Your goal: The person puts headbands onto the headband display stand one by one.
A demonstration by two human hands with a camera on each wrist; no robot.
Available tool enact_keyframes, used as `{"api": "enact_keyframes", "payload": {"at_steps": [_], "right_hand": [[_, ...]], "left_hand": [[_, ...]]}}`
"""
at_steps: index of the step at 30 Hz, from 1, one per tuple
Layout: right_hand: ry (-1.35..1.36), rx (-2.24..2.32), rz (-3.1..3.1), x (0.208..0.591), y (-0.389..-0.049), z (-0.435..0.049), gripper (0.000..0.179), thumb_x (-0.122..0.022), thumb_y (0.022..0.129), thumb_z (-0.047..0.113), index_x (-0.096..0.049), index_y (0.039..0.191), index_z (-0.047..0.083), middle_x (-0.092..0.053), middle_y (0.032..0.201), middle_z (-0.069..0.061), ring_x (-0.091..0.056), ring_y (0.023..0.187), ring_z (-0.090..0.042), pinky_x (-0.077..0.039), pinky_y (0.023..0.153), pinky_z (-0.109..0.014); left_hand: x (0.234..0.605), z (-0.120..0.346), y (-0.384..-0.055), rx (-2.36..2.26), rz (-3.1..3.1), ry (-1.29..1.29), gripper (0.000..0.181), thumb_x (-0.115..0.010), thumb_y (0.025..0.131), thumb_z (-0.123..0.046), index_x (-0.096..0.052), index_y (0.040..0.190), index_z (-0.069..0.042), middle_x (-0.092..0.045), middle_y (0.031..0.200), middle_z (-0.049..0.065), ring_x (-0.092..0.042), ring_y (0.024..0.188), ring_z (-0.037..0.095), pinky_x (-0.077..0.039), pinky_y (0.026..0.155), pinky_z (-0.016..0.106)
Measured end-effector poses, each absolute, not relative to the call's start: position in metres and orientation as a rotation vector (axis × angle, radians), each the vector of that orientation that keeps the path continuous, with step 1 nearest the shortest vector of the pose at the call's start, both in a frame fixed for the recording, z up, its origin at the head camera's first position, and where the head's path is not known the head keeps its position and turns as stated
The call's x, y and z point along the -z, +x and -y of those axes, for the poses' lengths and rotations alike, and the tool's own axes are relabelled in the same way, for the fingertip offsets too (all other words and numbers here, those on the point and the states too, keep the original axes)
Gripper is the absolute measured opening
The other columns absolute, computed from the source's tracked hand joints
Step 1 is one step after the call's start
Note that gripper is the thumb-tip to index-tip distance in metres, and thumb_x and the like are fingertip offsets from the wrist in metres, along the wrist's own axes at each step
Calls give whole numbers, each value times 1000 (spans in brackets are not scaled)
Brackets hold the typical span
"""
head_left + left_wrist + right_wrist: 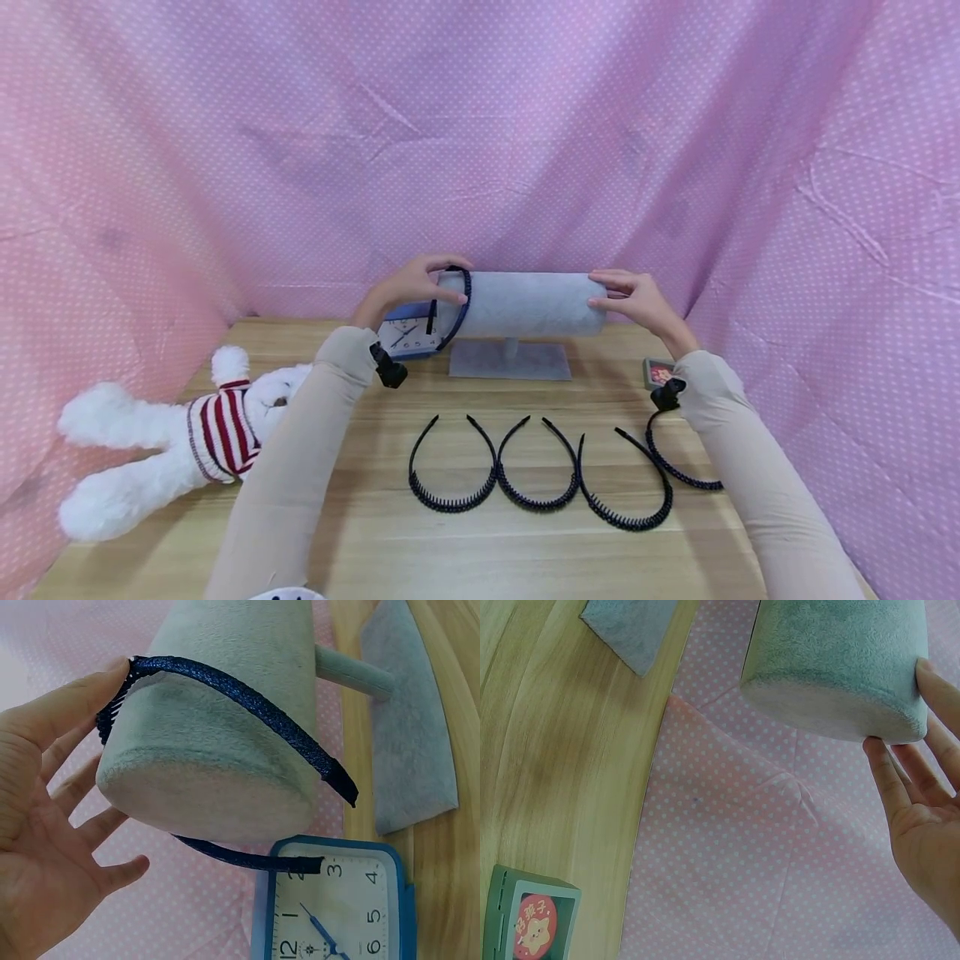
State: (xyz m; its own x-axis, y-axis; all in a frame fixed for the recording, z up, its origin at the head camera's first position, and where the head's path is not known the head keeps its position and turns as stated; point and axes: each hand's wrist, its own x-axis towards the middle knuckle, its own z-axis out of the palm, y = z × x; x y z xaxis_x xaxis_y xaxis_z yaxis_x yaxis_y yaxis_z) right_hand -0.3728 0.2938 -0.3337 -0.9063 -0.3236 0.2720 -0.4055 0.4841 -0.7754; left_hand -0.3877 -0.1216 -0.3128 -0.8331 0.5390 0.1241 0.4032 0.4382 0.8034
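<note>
A grey plush headband stand stands at the back of the table, a horizontal roll on a flat base. Over its left end sits a dark blue glittery headband, its two tips hanging on either side of the roll. My left hand holds this headband at its toothed upper part, with the thumb on the near side; the other fingers are partly hidden behind the roll in the left wrist view. At the opposite end of the roll, my right hand grips the edge between thumb and fingers.
Several dark toothed headbands, among them one at the left, lie in a row on the wooden table. A blue-framed clock stands behind the left wrist. The white plush toy lies at left; a small green box is at right.
</note>
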Motion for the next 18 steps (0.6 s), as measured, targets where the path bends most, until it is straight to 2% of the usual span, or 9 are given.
{"api": "enact_keyframes", "payload": {"at_steps": [4, 8, 13, 16, 18], "right_hand": [[649, -1403, 2634, 333, -372, -294, 53, -76, 92, 13, -59, 141, 2, -52, 150, -22, -59, 129, -37, -51, 92, -9], [629, -1393, 2641, 333, -373, -294, 53, -77, 92, 12, -59, 141, 3, -52, 150, -22, -59, 129, -36, -53, 96, -14], [636, -1400, 2643, 332, -372, -294, 53, -77, 92, 12, -59, 141, 3, -53, 150, -21, -58, 130, -39, -53, 100, -18], [637, -1405, 2641, 331, -372, -294, 53, -77, 92, 11, -59, 141, 2, -53, 150, -21, -58, 130, -38, -53, 102, -20], [637, -1408, 2638, 331, -373, -294, 53, -77, 92, 11, -59, 141, 2, -52, 150, -21, -58, 129, -38, -53, 100, -18]], "left_hand": [[315, 122, -384, -1373, -2573, 877, 56, -86, 82, -16, -64, 134, -13, -51, 154, 5, -32, 153, 26, -22, 126, 58], [316, 122, -380, -1341, -2649, 900, 57, -89, 78, -20, -67, 131, -14, -53, 151, 5, -34, 151, 26, -24, 125, 58], [320, 126, -376, -1332, -2701, 878, 57, -91, 77, -21, -68, 128, -15, -51, 151, 4, -35, 148, 27, -23, 125, 61], [324, 128, -376, -1369, -2699, 889, 57, -91, 77, -19, -67, 129, -13, -50, 150, 7, -37, 146, 29, -22, 124, 62], [327, 129, -376, -1393, -2699, 903, 58, -90, 77, -18, -67, 130, -12, -49, 151, 10, -37, 146, 30, -22, 124, 63]]}}
